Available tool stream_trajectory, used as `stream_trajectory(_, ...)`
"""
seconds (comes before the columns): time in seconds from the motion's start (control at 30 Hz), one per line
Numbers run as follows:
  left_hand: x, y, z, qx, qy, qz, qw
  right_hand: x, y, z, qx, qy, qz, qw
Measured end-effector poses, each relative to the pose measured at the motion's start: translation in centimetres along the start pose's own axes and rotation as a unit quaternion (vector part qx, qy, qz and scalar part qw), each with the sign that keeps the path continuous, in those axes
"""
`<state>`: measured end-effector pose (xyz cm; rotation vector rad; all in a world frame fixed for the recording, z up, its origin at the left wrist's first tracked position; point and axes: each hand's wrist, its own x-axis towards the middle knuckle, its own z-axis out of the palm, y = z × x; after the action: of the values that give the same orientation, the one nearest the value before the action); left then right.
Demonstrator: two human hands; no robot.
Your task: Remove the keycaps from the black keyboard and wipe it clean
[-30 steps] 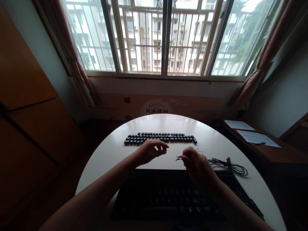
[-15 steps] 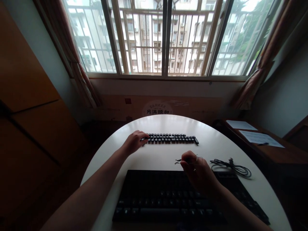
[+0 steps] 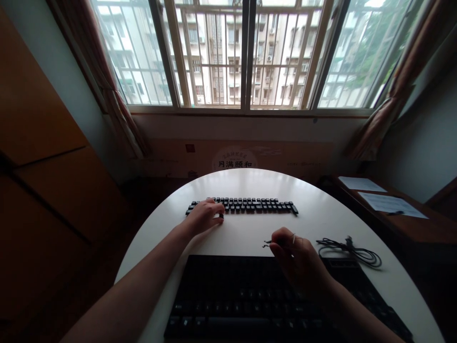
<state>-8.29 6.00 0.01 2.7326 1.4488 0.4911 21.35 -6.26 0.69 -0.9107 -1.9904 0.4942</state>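
Between the thumb and fingers of my left hand (image 3: 204, 216) is a black keycap (image 3: 221, 216), just in front of the rows of loose keycaps (image 3: 253, 205) laid across the table. My right hand (image 3: 294, 250) is closed around a wire keycap puller (image 3: 267, 243), whose two bent prongs stick out to the left. Below the hands lies a black keyboard (image 3: 228, 281). Keys fill its lower rows, while its upper part looks dark and bare of caps. My right hand and forearm cover part of its right side.
A coiled black cable (image 3: 357, 251) lies at the right on the round white table (image 3: 157, 247). Beyond the table's right edge, a brown desk (image 3: 410, 233) holds papers (image 3: 389, 205) and a pen. A printed cardboard panel (image 3: 235, 159) stands below the window.
My left hand has drawn a keycap from the row towards me, uncovering keycaps at the row's left end. My right hand stays nearly in place with the puller.
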Motion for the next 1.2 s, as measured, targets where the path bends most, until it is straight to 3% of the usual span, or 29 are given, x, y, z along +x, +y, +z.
stream_trajectory(0.27, -0.1, -0.9, 0.3, 0.012, 0.003, 0.002, 1.0, 0.1, 0.5, 0.0, -0.036, 0.043, 0.003, 0.998)
stream_trajectory(0.7, 0.0, -1.5, 0.9, 0.069, 0.026, -0.045, 0.996, -0.3, -0.1, 0.1, -0.032, 0.032, 0.002, 0.999)
stream_trajectory(1.2, -0.1, -1.8, 0.8, 0.084, 0.027, -0.05, 0.995, -0.2, -0.1, 0.0, -0.038, 0.046, -0.026, 0.998)
